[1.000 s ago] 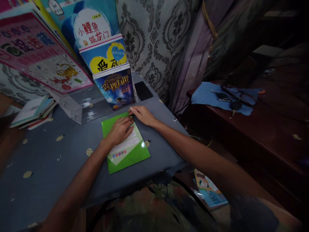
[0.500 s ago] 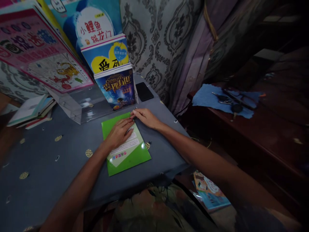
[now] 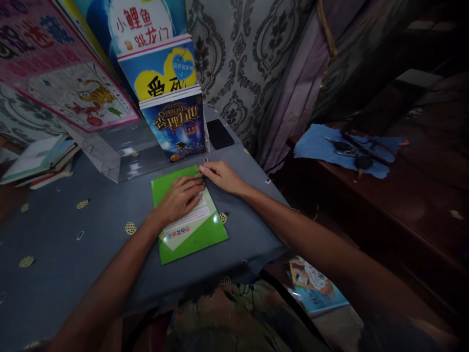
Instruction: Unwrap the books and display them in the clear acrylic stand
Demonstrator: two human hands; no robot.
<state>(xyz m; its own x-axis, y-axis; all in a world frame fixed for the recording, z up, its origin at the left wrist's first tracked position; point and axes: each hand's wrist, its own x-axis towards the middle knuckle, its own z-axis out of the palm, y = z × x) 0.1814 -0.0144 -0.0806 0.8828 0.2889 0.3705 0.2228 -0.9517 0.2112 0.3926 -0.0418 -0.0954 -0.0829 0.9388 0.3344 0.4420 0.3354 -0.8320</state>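
A thin green book [image 3: 205, 233] lies flat on the grey-blue tablecloth [image 3: 91, 254], with a white panel on its cover. My left hand [image 3: 180, 196] rests flat on the book's upper half, fingers stretched out. My right hand [image 3: 220, 175] sits at the book's far right corner, its fingertips pinched on the corner's edge. Just beyond both hands a dark blue book [image 3: 179, 124] stands upright in a clear plastic stand [image 3: 120, 156].
More books stand behind in the stand, a blue-and-yellow one [image 3: 159, 68] and a large pink one [image 3: 62, 73]. A black phone [image 3: 219, 133] lies by the curtain. A stack of books [image 3: 38, 161] lies at left. A dark wooden table [image 3: 384, 195] with blue cloth [image 3: 322, 146] stands right.
The hands have hardly moved on the green book. My right fingertips have drawn together on its far corner. The view has shifted slightly.
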